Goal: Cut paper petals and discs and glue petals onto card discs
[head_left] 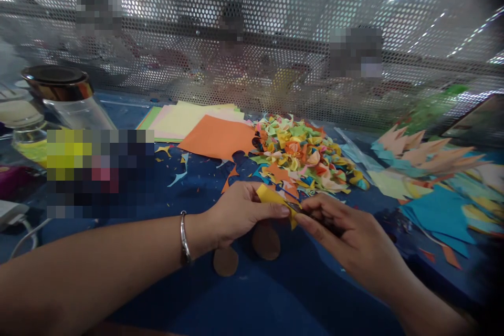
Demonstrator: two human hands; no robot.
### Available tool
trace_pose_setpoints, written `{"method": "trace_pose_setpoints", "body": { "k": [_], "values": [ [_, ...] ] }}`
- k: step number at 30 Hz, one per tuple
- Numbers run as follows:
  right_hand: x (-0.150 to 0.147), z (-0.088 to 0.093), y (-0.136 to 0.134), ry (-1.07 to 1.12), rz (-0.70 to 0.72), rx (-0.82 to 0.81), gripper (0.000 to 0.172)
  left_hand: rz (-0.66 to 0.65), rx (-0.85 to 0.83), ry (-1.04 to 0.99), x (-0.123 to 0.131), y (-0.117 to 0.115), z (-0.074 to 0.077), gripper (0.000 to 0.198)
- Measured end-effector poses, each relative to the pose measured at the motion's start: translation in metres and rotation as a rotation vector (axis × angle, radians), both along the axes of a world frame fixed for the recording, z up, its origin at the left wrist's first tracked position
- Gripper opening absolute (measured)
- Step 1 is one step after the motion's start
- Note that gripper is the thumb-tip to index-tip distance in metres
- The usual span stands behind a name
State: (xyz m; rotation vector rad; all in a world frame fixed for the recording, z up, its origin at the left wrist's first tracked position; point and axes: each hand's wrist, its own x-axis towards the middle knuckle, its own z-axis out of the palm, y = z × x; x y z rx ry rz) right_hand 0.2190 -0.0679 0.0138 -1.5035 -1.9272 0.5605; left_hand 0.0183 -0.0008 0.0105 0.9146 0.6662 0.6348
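head view: left hand (pixel 236 215) and right hand (pixel 346 236) each pinch an end of a folded yellow paper (pixel 271 197) above the blue table (pixel 252 294) — coloured paper pile (pixel 303 155) and orange sheet (pixel 216 139) behind, jar (pixel 74 100) label blurred.

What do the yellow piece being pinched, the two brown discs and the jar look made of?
The yellow piece: thin matte paper, creased and folded. The brown discs: probably cardboard or cork, flat, dull, evenly brown. The jar: clear glass or plastic, see-through body, with a glossy metallic-looking lid.
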Motion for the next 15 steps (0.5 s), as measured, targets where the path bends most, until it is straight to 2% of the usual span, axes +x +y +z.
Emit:
{"method": "trace_pose_setpoints", "body": {
  "k": [9, 15],
  "values": [
    [0.0043, -0.0041, -0.0004, 0.003, 0.011, 0.005, 0.025, -0.039, -0.037, 0.028, -0.0034, 0.0007, 0.0049, 0.042],
    [0.0043, -0.0026, 0.0003, -0.004, 0.0, 0.007, 0.026, -0.038, 0.009, 0.03, -0.0054, 0.0018, 0.0044, 0.042]
  ]
}}
